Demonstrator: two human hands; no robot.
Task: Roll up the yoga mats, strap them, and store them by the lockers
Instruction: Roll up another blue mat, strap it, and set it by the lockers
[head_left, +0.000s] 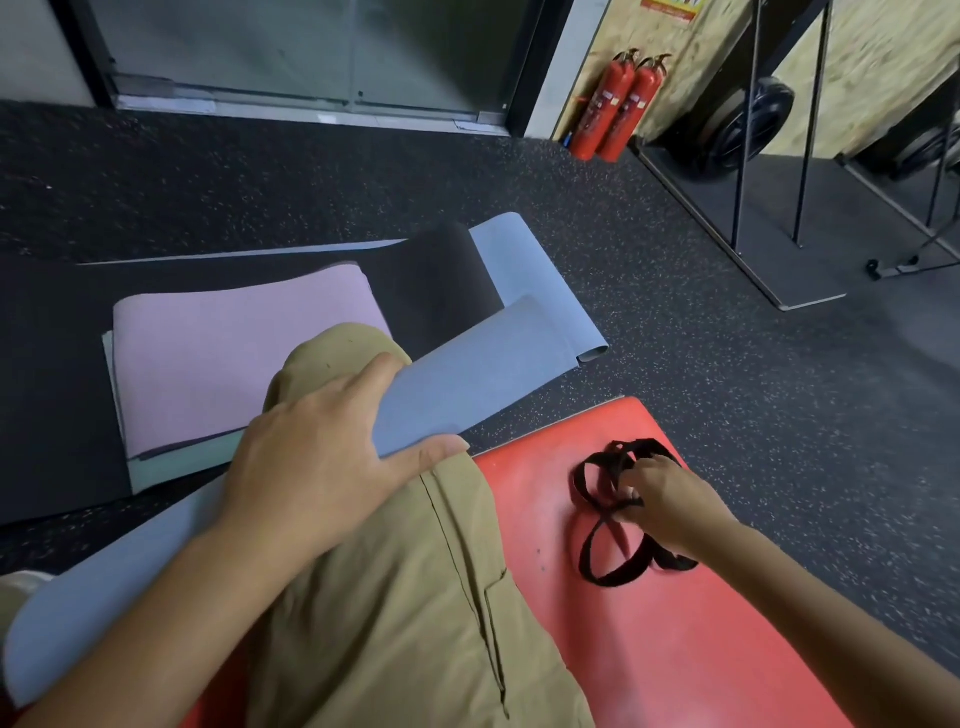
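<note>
A rolled blue yoga mat (488, 369) lies across my khaki-trousered knee, running from lower left to upper right. My left hand (317, 457) grips the roll at its middle, thumb under its near edge. My right hand (660, 493) pinches a black strap (602, 551) that lies looped on the red pad. A pink mat (228, 364) lies flat on a mint mat (171, 467), and a black mat (436, 280) lies on another blue mat (509, 249) behind them.
I am seated on a red pad (675, 649) on dark speckled rubber floor (727, 364). Two red fire extinguishers (618, 109) stand at the back wall beside a glass door (311, 52). A metal rack (779, 208) with black wheels stands at the right.
</note>
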